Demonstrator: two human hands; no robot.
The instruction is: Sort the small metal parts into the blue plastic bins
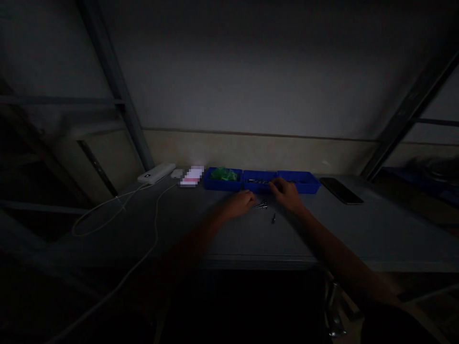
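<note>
My right hand (287,193) reaches over the front right corner of the middle blue bin (260,188), thumb and fingers pinched together. What they hold, if anything, is too dark to make out. Small metal parts (258,181) that look like screws lie in that bin. On the tabletop, my left hand (243,203) rests with its fingers curled closed beside a few loose screws (261,205); its grasp is hidden. A single screw (273,218) lies apart, nearer the front edge.
The left blue bin (223,185) holds green plastic packaging (224,174); the right blue bin (303,183) holds small dark parts. A dark phone (341,190) lies at right. Leftward are a lit phone (192,176), a white power bank (157,173) and a trailing white cable (156,220). Metal posts flank the grey table (229,241).
</note>
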